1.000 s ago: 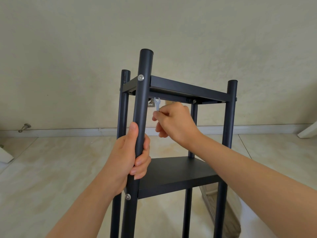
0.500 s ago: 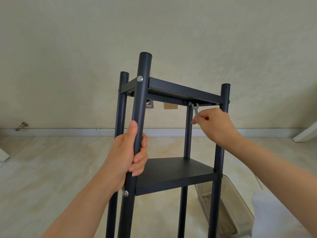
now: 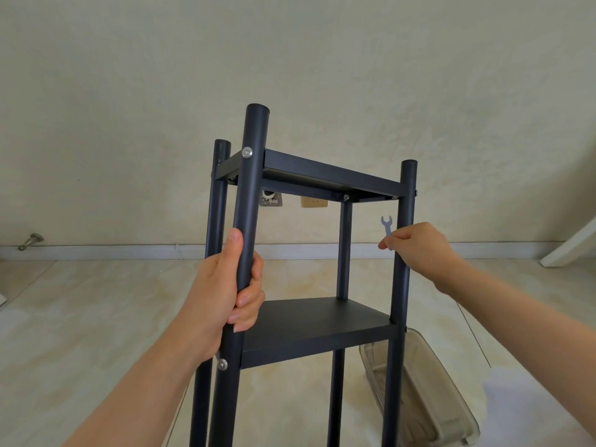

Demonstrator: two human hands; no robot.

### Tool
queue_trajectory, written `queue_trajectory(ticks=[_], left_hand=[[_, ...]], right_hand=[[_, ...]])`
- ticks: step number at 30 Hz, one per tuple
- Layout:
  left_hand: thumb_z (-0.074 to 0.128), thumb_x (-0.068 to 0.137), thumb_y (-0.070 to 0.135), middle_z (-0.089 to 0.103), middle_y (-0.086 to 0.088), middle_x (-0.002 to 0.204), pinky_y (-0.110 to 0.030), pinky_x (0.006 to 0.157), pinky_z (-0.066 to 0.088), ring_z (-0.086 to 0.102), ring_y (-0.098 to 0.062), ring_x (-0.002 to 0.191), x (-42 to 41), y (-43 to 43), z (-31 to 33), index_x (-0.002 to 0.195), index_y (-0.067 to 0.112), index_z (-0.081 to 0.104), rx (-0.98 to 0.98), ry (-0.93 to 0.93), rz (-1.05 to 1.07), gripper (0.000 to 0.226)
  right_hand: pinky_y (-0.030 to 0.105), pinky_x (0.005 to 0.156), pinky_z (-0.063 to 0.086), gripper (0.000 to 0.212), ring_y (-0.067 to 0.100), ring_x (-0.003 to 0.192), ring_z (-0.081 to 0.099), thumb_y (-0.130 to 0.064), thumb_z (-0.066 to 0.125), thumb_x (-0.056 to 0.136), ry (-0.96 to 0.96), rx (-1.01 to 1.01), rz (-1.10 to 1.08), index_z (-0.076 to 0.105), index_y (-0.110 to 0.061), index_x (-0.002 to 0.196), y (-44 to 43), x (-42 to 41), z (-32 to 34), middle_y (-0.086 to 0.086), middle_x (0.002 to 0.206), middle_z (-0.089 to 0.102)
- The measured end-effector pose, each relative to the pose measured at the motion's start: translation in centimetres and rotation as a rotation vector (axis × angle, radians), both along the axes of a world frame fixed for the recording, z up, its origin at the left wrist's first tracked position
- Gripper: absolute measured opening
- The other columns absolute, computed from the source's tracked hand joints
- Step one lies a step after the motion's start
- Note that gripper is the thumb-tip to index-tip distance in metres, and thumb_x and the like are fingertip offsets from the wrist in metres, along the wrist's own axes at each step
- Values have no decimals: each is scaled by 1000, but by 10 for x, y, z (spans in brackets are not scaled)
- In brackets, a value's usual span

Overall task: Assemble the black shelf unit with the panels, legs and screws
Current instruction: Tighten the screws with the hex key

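**Item:** black shelf unit (image 3: 322, 346), upright on floor, centre of view. Top panel (image 3: 325, 171) & mid panel (image 3: 316, 317) fitted to four legs.
**L hand** (image 3: 225, 285): wrapped round front-L leg (image 3: 250, 195), steadying.
**R hand** (image 3: 419, 246): pinching small spanner (image 3: 386, 225).
**Change:** spanner was up at bolt (image 3: 346, 197) under top panel half a sec ago. Now off it, lower, just beside front-R leg (image 3: 407, 188). Prob. that bolt is done and next corner is due.
**Also:** clear plastic tub (image 3: 419, 398) on floor, R of unit.

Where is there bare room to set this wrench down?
The middle shelf's visible top is bare. The floor left of the unit, up to the baseboard, is bare too. Crowded: low right, a clear bin beside the right leg.
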State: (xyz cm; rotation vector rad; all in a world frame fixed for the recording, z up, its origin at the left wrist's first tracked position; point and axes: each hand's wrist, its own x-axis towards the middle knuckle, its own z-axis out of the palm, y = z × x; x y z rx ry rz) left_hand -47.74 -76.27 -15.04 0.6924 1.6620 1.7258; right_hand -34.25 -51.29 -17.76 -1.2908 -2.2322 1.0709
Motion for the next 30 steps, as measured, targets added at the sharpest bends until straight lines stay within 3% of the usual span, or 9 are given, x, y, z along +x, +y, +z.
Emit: queue_trajectory(ticks=[5,10,13,17,21,25,30], left_hand=[[38,79,71,31,-2,45,-21,33,27,24,-12,30,-7,2,-1,69,7,49,-21,60,28,65],[41,81,68,31,-2,47,-23,36,28,24,-13,33,-14,2,-2,74,6,47,-45,155,46,62],[50,83,56,33,-5,45,-27,38,33,29,-17,35,-23,-1,-1,64,6,42,-92,269,73,54],[50,98,43,38,-7,46,-31,49,42,39,-20,42,-41,-5,-5,62,7,41,-141,398,170,51],[45,103,41,45,-7,48,-32,58,45,46,-18,46,-57,-6,-13,62,6,44,-160,469,305,54],[45,103,42,48,0,47,-31,63,45,50,-15,49,-73,-7,-25,62,9,46,-165,459,409,52],[45,104,39,51,-4,52,-27,62,44,53,-16,51,-88,-10,-31,66,7,49,-156,464,490,50]], right_hand=[[22,57,42,21,15,83,60,-18,56,98,78,-152,-57,75,-11,94,2,-6,-2,3,100,62],[21,56,37,19,19,84,57,-18,58,96,163,-175,-71,76,-14,92,2,-10,1,2,86,60],[20,56,36,19,12,76,52,-18,57,97,198,-142,-75,75,-14,92,-3,-12,10,-3,83,57],[24,67,51,19,23,81,61,-19,59,97,286,-54,-34,76,-17,88,-15,-9,26,11,89,68],[18,60,45,22,39,86,63,-18,59,96,330,64,33,74,-21,81,-26,-8,38,23,91,67],[12,57,45,20,20,77,59,-18,61,95,371,79,71,76,-23,81,-31,-13,45,7,96,58],[9,68,39,16,12,88,58,-21,63,95,436,117,128,78,-22,88,-40,-21,50,-4,96,58]])
